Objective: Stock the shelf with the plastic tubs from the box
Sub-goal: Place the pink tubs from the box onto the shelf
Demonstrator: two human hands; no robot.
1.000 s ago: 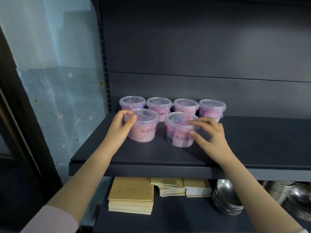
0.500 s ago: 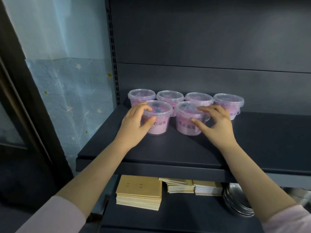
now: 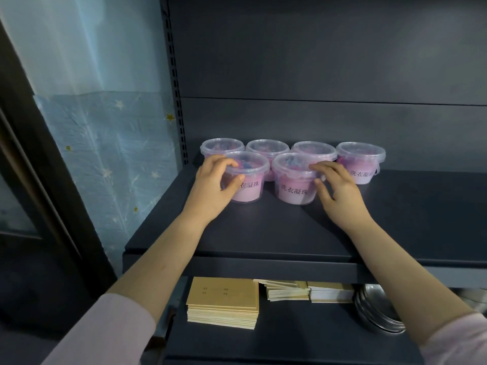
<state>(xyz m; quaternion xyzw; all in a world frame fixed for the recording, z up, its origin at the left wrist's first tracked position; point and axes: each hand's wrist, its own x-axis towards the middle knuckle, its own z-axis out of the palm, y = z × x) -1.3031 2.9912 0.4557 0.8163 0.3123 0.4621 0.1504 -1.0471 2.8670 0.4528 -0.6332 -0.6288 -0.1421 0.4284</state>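
Six clear plastic tubs with pink contents stand at the back left of a dark shelf (image 3: 263, 233). Four make a back row, from the leftmost tub (image 3: 222, 146) to the rightmost tub (image 3: 361, 159). Two stand in front of them. My left hand (image 3: 210, 185) grips the front left tub (image 3: 250, 185), fingers over its rim and thumb on its wall. My right hand (image 3: 340, 191) pinches the right side of the front right tub (image 3: 293, 192), fingertips on the rim and thumb against the wall. The box is out of view.
The shelf's slotted upright (image 3: 175, 88) rises just left of the tubs, beside a blue star-patterned wall (image 3: 105, 140). On the shelf below lie stacks of tan booklets (image 3: 222, 299) and nested metal bowls (image 3: 374, 314). The shelf board stretches on to the right of the tubs.
Both hands have pushed the two front tubs back until they stand close against the back row. My right hand's fingers have slid from the lid to its right rim.
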